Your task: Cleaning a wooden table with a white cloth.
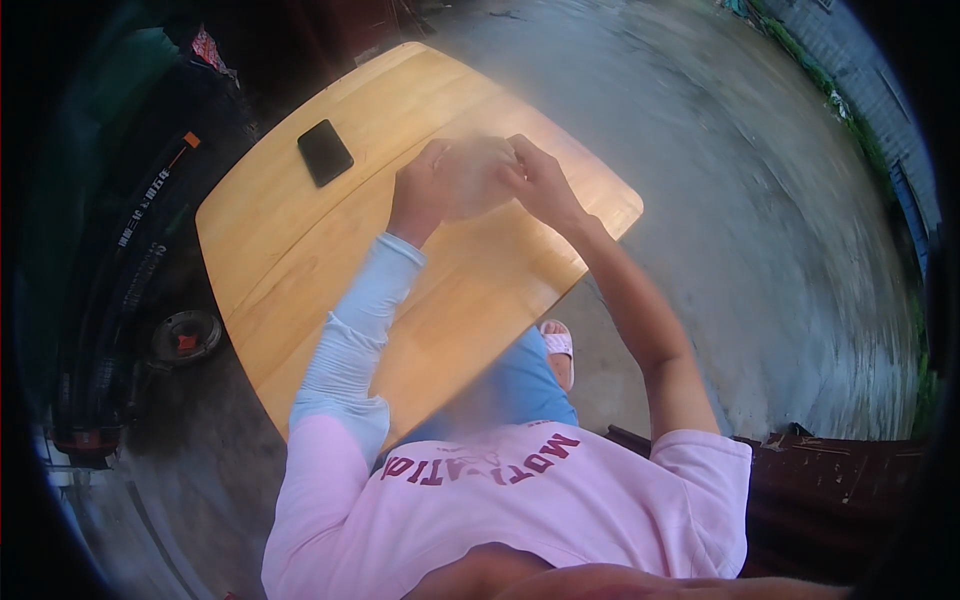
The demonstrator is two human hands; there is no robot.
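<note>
My left hand (421, 187), below a pale blue arm sleeve, is over the far part of a wooden table (322, 277), its fingers curled inward. Facing it from the right is my right hand (541, 184), with bent fingers and a bare forearm. A hazy blur covers the space between the two hands and hides most of the fingertips. Whether anything is held there cannot be told. To the left of my left hand, a black smartphone (325, 153) lies flat on the tabletop, apart from both hands.
The table's rounded right corner (630, 206) is beyond my right forearm. Wet concrete ground (720, 187) stretches off to the right. At left stands a dark vehicle part bearing writing (142, 210), with a round metal object (186, 337) near the table edge. My sandalled foot (557, 349) shows below.
</note>
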